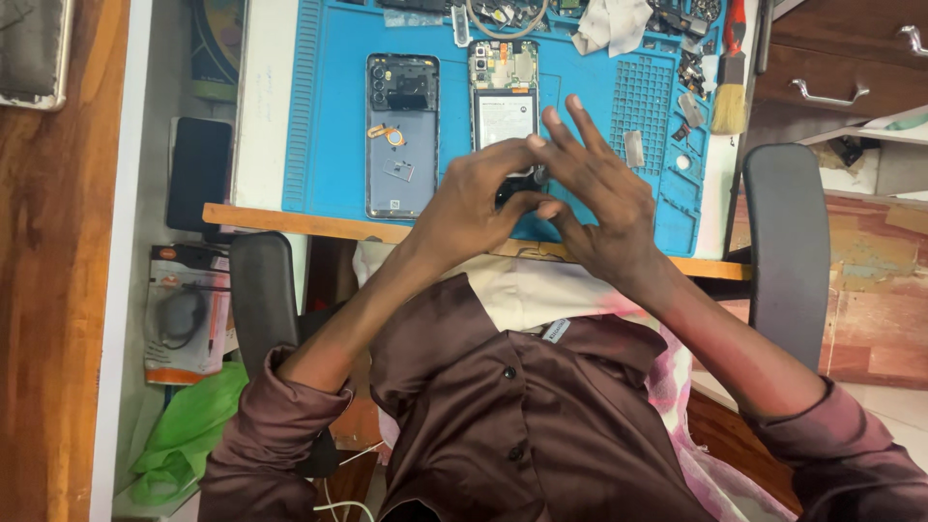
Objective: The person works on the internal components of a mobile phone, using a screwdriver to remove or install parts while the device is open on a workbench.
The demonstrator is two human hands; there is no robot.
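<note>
Wooden floor and a chair frame the bench edge below me, and my brown shirt [522,425] fills the near view. Just past it, my hands meet over the front edge of the blue mat [319,116]. My left hand [474,198] curls its grip around a small dark part [517,186], thumb and fingers pinched on it. My right hand [594,188] touches the same part from the other side with thumb and forefinger, while its other fingers spread upward, apart. What the part is I cannot tell; most of it is hidden by my fingers.

Right behind my hands lies an opened phone [504,92], its battery and board bare, partly covered by my fingertips. Beside it, to the left, lies its grey back cover [402,135], inner side up, with an orange ring stuck on it.

Farther off, at the mat's far edge, sit a white cloth [614,24], loose small parts [691,63] and a brush [732,92] with a red handle. Off to the left, below the bench, a dark phone [198,174] rests on a shelf.
</note>
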